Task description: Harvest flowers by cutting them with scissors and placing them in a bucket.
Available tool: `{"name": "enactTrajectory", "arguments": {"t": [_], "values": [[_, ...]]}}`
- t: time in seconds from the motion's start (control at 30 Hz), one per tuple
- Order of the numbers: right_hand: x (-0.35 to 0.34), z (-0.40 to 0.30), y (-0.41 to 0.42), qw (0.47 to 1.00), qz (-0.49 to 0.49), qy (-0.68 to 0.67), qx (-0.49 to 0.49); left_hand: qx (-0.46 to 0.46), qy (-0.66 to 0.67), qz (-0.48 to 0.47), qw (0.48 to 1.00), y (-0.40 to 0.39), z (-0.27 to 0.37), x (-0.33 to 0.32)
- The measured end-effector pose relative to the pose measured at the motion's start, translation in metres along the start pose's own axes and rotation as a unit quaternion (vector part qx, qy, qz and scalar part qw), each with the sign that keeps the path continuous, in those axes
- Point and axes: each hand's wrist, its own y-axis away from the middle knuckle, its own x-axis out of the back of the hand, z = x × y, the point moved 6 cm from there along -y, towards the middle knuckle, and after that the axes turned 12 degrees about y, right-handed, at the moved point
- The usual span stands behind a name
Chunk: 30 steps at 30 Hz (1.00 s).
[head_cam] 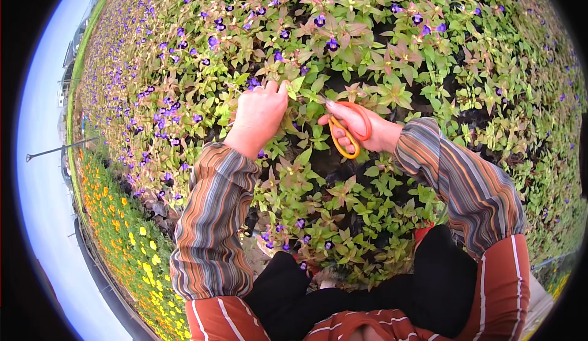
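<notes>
My right hand [351, 125] grips a pair of scissors [343, 150] with orange and yellow loop handles. Their short metal blades point left into the leaves, a little right of my left hand. My left hand [262, 109] is closed around cut-looking plant stems [234, 87], whose thin ends stick out on its left side. A purple flower [253, 83] shows just beyond its knuckles. What the fingertips pinch is hidden by the back of the hand. Around both hands grow low torenia-like plants [395, 95] with green to reddish leaves and purple blooms.
Striped sleeve covers [216, 221] wrap both forearms. Dark ground [324, 164] shows between plants below the scissors. My black-clad knees [443, 272] are close to the foliage. Orange and yellow flowers [147, 267] fill a bed at the lower left. A pole [59, 150] rises beyond the field.
</notes>
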Motion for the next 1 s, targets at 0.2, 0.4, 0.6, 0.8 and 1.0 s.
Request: {"name": "enactTrajectory", "arguments": {"t": [0.2,0.4,0.6,0.8,1.0], "values": [[0.003,0.0,-0.003,0.999,0.039,-0.002,-0.01,-0.022,0.013,0.017,1.0,0.0,0.004,0.003],[0.001,-0.003,-0.001,0.998,0.057,0.029,0.029,-0.01,-0.02,-0.011,1.0,0.003,-0.003,0.006],[0.007,-0.008,0.022,0.994,0.097,0.027,0.04,-0.025,-0.035,0.032,0.999,0.003,-0.004,0.032],[0.013,-0.024,0.019,0.995,0.055,-0.03,0.08,-0.122,-0.035,0.065,0.99,-0.009,0.025,0.065],[0.003,-0.024,-0.003,0.993,-0.015,-0.112,0.015,-0.097,-0.034,-0.025,0.994,-0.029,0.001,0.03]]}}
